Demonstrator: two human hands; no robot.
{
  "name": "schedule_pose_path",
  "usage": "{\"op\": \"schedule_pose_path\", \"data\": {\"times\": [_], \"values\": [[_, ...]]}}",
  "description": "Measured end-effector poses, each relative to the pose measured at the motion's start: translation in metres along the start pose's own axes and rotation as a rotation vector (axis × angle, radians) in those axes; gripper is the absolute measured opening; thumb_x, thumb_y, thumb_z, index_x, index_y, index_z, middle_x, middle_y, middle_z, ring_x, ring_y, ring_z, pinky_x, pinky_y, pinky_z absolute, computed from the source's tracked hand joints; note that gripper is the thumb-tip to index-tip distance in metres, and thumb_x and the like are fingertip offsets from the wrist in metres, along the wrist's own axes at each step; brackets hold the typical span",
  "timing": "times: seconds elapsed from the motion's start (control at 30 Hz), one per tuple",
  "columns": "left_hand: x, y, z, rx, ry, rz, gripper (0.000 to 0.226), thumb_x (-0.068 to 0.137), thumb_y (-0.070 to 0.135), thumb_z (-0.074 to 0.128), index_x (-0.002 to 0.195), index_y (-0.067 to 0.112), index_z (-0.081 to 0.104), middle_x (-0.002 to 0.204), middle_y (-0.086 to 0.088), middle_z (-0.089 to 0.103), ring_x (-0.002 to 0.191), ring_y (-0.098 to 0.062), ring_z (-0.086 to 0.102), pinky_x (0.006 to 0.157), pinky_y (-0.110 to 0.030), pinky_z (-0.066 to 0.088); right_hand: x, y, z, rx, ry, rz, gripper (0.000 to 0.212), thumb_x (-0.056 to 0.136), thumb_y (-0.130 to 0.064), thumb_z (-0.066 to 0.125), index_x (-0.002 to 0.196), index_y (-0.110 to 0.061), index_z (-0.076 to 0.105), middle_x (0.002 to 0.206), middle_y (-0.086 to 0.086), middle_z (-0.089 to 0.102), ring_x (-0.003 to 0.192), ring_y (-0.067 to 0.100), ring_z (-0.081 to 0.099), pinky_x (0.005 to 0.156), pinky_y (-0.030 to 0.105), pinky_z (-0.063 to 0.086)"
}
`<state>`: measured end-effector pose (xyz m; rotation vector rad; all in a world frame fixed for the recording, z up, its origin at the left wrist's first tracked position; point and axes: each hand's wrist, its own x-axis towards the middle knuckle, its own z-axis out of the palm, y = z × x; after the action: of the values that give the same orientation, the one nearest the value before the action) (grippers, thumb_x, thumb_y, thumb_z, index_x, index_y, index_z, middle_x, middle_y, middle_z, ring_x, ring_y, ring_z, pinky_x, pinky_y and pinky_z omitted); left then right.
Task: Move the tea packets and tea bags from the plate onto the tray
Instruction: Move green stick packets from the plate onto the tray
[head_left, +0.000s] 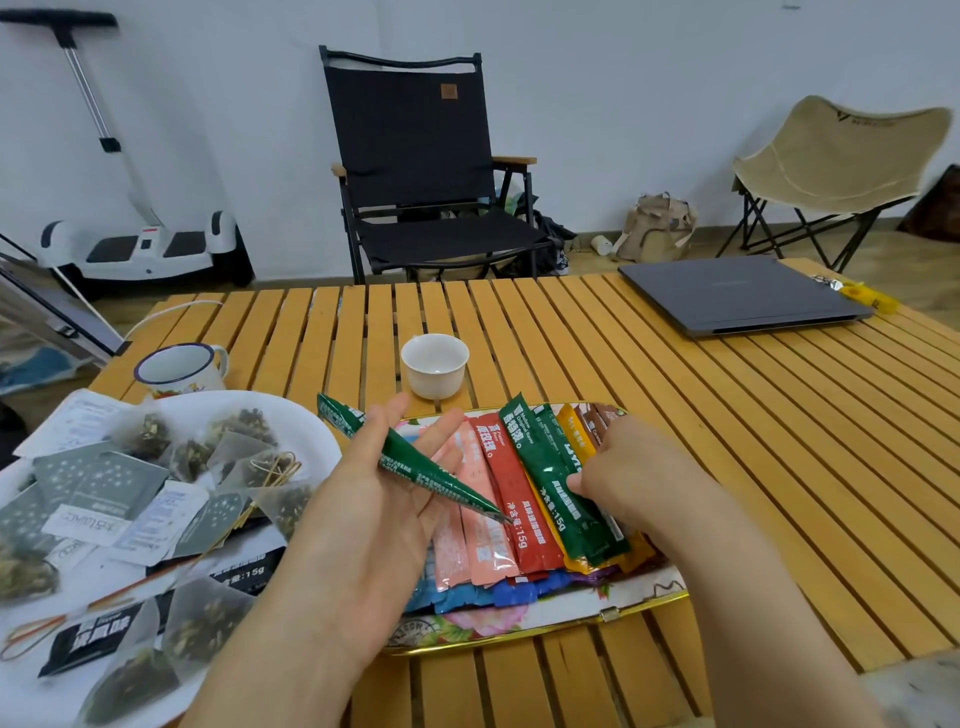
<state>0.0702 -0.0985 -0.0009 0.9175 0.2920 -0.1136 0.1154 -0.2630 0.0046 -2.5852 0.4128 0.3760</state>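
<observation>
Nearest us, our left hand (374, 499) lies relaxed, a green packet (415, 462) across its palm. At 3 o'clock, our right hand (618, 467) presses packets on the tray (571, 618). At 9 o'clock, the plate (306, 421) holds many tea bags (150, 431); we judge roughly half remains.

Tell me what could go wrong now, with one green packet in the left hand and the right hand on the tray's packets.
1. The green packet lies loosely across the left hand; it might slip off before it reaches the tray.
2. The right hand presses on the packed row; a push could slide packets over the low rim.
3. Many tea bags remain on the plate, with tangled strings that may snag.
</observation>
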Motion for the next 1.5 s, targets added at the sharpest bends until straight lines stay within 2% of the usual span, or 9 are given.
{"op": "schedule_pose_path", "data": {"times": [0.27,0.43,0.57,0.8,1.03,1.13,1.23,1.33,1.5], "values": [[-0.001,-0.001,0.001,0.065,-0.008,0.017,0.038,0.095,0.046,0.036,0.127,0.032,0.052,0.108,-0.002,0.072,0.117,-0.022,0.058,0.105,-0.042,0.039,-0.007,0.0,-0.005,-0.016,0.043,-0.013,0.03,0.08,-0.037,0.07,0.081,-0.017,0.047,0.09,0.0,0.063,0.096,0.02,0.061,0.094,0.044,0.047],[-0.005,0.001,0.0,0.139,-0.075,0.094,0.05,0.086,0.049,0.042,0.135,0.038,0.044,0.116,0.004,0.069,0.121,-0.018,0.055,0.11,-0.043,0.034,-0.033,-0.006,-0.024,0.377,-0.143,-0.205,0.028,0.087,-0.04,0.06,0.092,-0.014,0.067,0.086,-0.005,0.069,0.075,0.004,0.062,0.054,0.017,0.044],[-0.01,0.007,-0.002,0.16,-0.159,0.168,0.057,0.075,0.05,0.044,0.131,0.044,0.046,0.119,0.012,0.067,0.122,-0.013,0.052,0.108,-0.039,0.034,-0.045,-0.017,-0.021,0.344,-0.302,-0.346,0.031,0.088,-0.047,0.054,0.085,-0.022,0.073,0.086,-0.003,0.074,0.08,0.009,0.068,0.06,0.018,0.042],[-0.009,0.01,0.0,0.222,-0.18,0.183,0.051,0.084,0.05,0.035,0.135,0.047,0.039,0.129,0.02,0.058,0.116,0.0,0.046,0.092,-0.025,0.04,-0.039,-0.021,-0.011,0.492,-0.4,-0.381,0.026,0.092,-0.029,0.057,0.083,-0.013,0.075,0.072,0.002,0.068,0.054,0.005,0.049,0.054,0.021,0.037],[-0.006,0.009,-0.006,0.352,-0.209,0.19,0.018,0.087,0.048,0.043,0.1,0.057,0.054,0.113,0.033,0.061,0.108,0.014,0.054,0.083,-0.015,0.044,-0.039,-0.016,-0.017,0.673,-0.53,-0.449,0.018,0.075,-0.035,0.067,0.075,-0.019,0.074,0.073,0.0,0.067,0.065,0.01,0.051,0.055,0.021,0.036],[-0.007,0.009,-0.009,0.371,-0.19,0.211,0.025,0.076,0.049,0.054,0.099,0.058,0.056,0.113,0.029,0.063,0.107,0.011,0.057,0.082,-0.014,0.045,-0.038,-0.009,-0.023,0.625,-0.491,-0.427,0.028,0.065,-0.038,0.069,0.081,-0.016,0.073,0.084,0.003,0.071,0.078,0.019,0.057,0.066,0.027,0.043],[-0.006,0.007,-0.011,0.454,-0.128,0.247,0.025,0.086,0.037,0.054,0.109,0.047,0.057,0.101,0.02,0.071,0.092,0.01,0.064,0.063,-0.005,0.048,-0.035,0.007,-0.036,0.599,-0.365,-0.325,0.025,0.075,-0.034,0.066,0.085,-0.012,0.071,0.089,0.003,0.074,0.09,0.024,0.066,0.086,0.041,0.049],[0.0,0.005,-0.013,0.607,-0.031,0.297,0.022,0.091,0.025,0.056,0.108,0.039,0.056,0.096,0.019,0.07,0.083,0.017,0.061,0.055,-0.001,0.044,-0.024,0.025,-0.04,0.451,-0.043,-0.163,0.02,0.086,-0.025,0.064,0.08,-0.007,0.07,0.082,0.005,0.07,0.08,0.018,0.062,0.072,0.036,0.043],[0.007,-0.006,-0.023,1.134,0.041,0.508,0.019,0.087,0.025,0.061,0.095,0.042,0.059,0.098,0.031,0.061,0.098,0.021,0.05,0.075,-0.004,0.039,-0.008,0.033,-0.03,0.368,0.082,0.026,0.02,0.086,-0.017,0.065,0.079,0.001,0.064,0.089,0.02,0.066,0.089,0.034,0.061,0.079,0.041,0.047]]}}
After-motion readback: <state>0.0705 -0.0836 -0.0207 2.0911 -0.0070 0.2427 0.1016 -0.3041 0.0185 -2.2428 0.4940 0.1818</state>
